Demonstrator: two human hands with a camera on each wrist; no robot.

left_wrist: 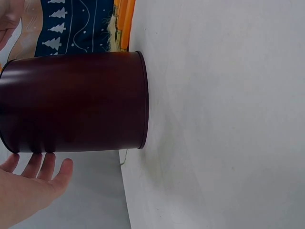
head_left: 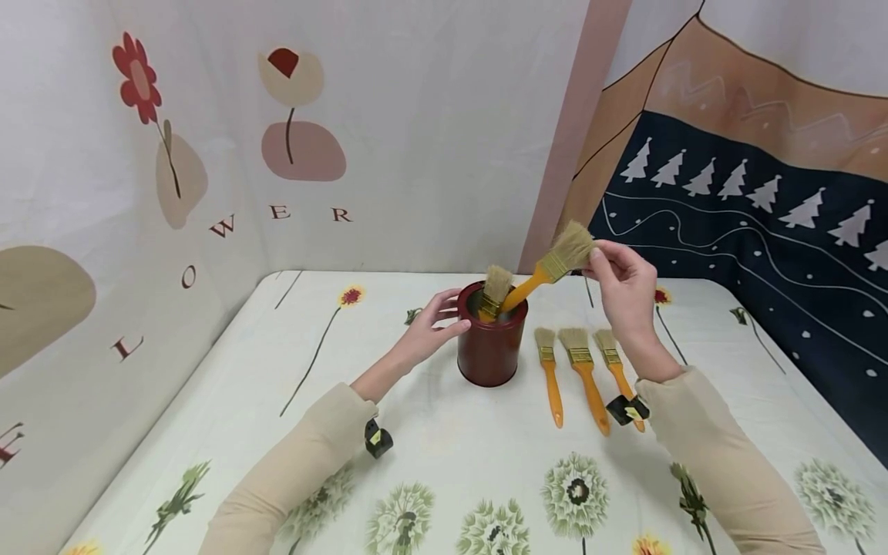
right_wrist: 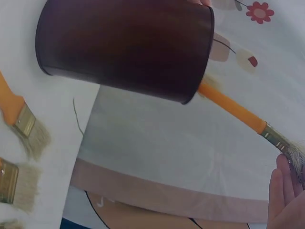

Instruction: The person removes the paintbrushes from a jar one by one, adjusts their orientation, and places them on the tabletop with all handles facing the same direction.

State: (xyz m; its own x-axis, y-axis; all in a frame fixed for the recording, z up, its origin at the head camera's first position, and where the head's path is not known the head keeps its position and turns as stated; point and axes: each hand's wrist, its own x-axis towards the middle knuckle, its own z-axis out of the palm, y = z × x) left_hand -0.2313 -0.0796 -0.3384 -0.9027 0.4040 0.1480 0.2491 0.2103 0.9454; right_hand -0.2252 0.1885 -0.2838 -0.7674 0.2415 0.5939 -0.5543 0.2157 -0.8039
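Note:
A dark red can (head_left: 489, 354) stands upright on the table. Fingers of my left hand (head_left: 432, 327) touch its left side near the rim, thumb toward the front; in the left wrist view the fingertips (left_wrist: 50, 158) meet the can's wall. My right hand (head_left: 624, 289) pinches a paintbrush (head_left: 544, 276) by its pale bristles, above and right of the can. The brush slants, its orange handle (right_wrist: 233, 106) running down into the can's mouth. Another paintbrush (head_left: 496, 289) stands in the can, bristles up, most of its handle hidden inside.
Right of the can lie three more orange-handled paintbrushes in a row: a narrow one (head_left: 549, 378), a wide one (head_left: 586, 378) and another (head_left: 610, 351) partly beneath my right wrist. A flower-print cloth covers the table (head_left: 312, 370). Printed curtains (head_left: 430, 154) hang behind.

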